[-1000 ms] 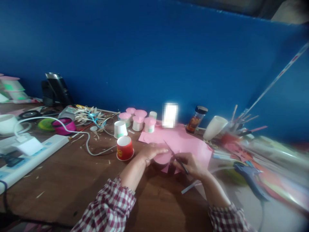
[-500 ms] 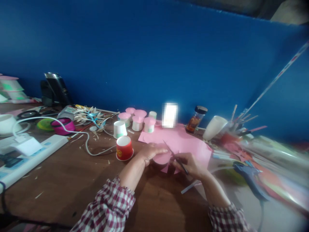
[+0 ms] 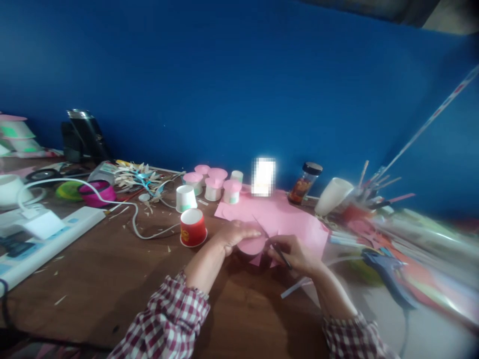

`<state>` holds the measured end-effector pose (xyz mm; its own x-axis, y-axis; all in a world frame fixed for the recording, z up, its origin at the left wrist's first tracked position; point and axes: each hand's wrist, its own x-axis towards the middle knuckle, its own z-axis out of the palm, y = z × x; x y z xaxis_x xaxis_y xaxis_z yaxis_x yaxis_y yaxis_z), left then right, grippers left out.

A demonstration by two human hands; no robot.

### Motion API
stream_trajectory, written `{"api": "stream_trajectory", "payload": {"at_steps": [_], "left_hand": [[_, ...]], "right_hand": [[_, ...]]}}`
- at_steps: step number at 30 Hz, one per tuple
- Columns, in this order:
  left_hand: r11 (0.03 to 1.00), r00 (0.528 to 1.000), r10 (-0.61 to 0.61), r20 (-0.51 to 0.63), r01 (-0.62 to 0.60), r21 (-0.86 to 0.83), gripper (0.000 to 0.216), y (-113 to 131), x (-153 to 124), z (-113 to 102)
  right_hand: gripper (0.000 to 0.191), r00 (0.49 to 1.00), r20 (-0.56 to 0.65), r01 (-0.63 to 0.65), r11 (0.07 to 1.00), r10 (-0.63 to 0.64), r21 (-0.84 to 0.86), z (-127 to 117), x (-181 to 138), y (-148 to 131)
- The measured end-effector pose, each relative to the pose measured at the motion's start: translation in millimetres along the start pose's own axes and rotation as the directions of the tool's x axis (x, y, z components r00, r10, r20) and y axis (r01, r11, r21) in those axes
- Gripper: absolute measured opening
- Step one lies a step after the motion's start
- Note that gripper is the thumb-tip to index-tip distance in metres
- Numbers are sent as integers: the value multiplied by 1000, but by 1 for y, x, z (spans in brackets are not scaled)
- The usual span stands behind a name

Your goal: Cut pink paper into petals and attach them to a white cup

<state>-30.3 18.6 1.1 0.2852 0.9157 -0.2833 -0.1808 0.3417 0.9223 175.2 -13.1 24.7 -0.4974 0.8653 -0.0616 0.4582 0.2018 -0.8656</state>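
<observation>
left hand [image 3: 234,234]: lower centre of frame, fingers closed down on the pink paper piece [image 3: 251,245], pinching its left edge.
right hand [image 3: 295,253]: just right of it, gripping the scissors [image 3: 266,235]; blades point up-left into the paper.
pink paper piece: rounded, between the two hands, low over the table [image 3: 112,269], in front of the big pink sheet [image 3: 288,219].
blade state: too blurred to tell how wide the blades stand.
step in hand (judged): cutting round the piece's edge.
doing it well: feed the paper into the blades with the left hand rather than swinging the scissors. Short snips, cut near the blade pivot, fingertips kept off the cut line, offcuts allowed to drop clear.
red cup [image 3: 192,228]: just left of the left hand, upright, apart from it.
white cup [image 3: 186,198]: behind the red cup.
pink-topped cups [image 3: 215,184]: cluster at centre, by the blue wall.
glue gun [image 3: 387,271]: lower right, well apart from the hands.
jar [image 3: 305,183]: right of centre, behind the pink sheet.
</observation>
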Motion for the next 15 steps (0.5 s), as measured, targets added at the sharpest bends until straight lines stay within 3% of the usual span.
{"api": "stream_trajectory", "payload": {"at_steps": [5, 10, 15], "left_hand": [[1000, 999, 9, -53, -8, 28, 33, 1, -1, 0], [999, 999, 41, 21, -41, 23, 31, 1, -1, 1], [999, 999, 36, 9, -36, 22, 30, -1, 0, -1]], "right_hand": [[29, 1000, -2, -7, 1000, 7, 8, 1, 0, 1], [27, 1000, -6, -4, 1000, 5, 29, 2, 0, 0], [27, 1000, 3, -9, 1000, 9, 22, 1, 0, -2]]}}
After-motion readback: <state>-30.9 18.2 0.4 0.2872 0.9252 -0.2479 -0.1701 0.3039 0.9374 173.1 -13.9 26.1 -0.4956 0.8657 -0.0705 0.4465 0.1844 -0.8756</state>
